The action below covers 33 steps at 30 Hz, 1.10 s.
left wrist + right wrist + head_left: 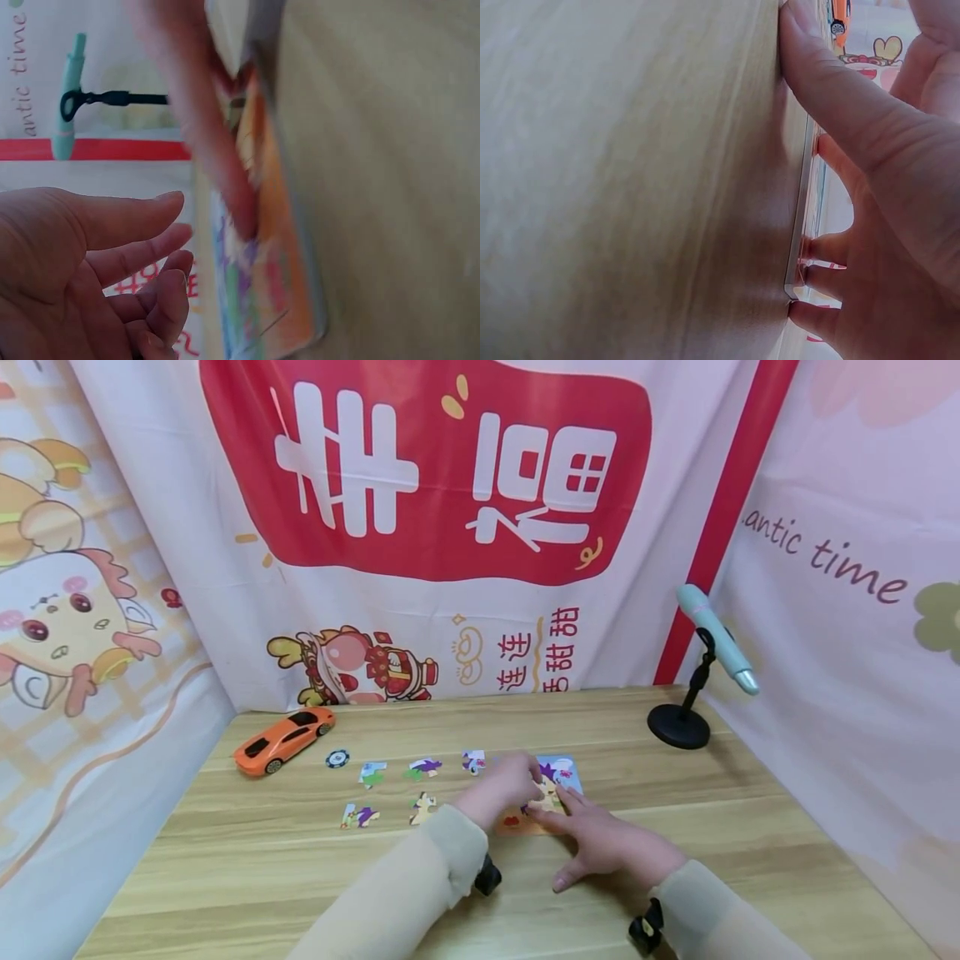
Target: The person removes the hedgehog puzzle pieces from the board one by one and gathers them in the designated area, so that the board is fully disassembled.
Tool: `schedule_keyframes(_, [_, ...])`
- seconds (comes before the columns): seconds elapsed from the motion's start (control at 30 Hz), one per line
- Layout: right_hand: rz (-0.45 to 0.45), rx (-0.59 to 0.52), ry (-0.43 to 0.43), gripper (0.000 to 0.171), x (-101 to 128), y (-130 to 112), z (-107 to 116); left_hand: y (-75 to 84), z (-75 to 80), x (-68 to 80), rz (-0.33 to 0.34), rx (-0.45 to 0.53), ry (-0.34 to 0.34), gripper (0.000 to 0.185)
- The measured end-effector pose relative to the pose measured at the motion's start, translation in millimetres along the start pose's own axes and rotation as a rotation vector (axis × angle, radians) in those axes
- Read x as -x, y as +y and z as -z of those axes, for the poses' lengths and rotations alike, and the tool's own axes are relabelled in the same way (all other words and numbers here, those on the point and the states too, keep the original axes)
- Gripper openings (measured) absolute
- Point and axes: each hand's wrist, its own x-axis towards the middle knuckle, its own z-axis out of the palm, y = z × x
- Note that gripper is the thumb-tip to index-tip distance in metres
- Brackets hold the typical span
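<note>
A jigsaw puzzle board [542, 830] with a cartoon picture and an orange lower part lies on the wooden table, partly covered by both hands. My left hand [506, 785] hovers over the board's left part. Its thumb and loosely bent fingers stand apart in the left wrist view, with nothing visible between them. Spread wide, my right hand [603, 841] rests its fingertips on the board, its thumb out to the near side. Left of the board lie several loose puzzle pieces, among them a purple and white one [473, 762] and a cream one [423, 807].
An orange toy car [285, 741] stands at the back left, beside a dark round chip [337, 759]. At the back right is a mint-green microphone [716, 635] on a black stand [678, 727]. Printed curtains [420, 610] hang behind the table and at both sides.
</note>
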Motion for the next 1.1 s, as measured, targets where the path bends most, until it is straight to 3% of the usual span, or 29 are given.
schedule_keyframes(0.1, [0.024, 0.013, 0.017, 0.097, 0.9, 1.4, -0.8, 0.1, -13.8, -5.9, 0.01, -0.008, -0.009, 0.033])
schedule_keyframes(0.23, [0.049, 0.036, 0.04, 0.096, -0.9, 1.7, -1.7, -3.1, -25.4, -13.5, 0.012, -0.029, 0.028, 0.044])
schedule_keyframes(0.43, [0.049, 0.041, 0.048, 0.097, -0.8, 1.0, -1.9, -5.5, -31.4, -20.2, 0.023, -0.066, 0.043, 0.033])
schedule_keyframes(0.77, [-0.15, -0.012, 0.056, 0.092, 16.3, -7.4, -6.7, -8.6, -35.7, -21.1, 0.006, -0.036, 0.053, 0.034])
schedule_keyframes(1.1, [-0.146, -0.005, 0.058, 0.089, 19.7, -7.8, -7.3, -10.4, -37.4, -22.1, 0.035, 0.064, 0.048, 0.03])
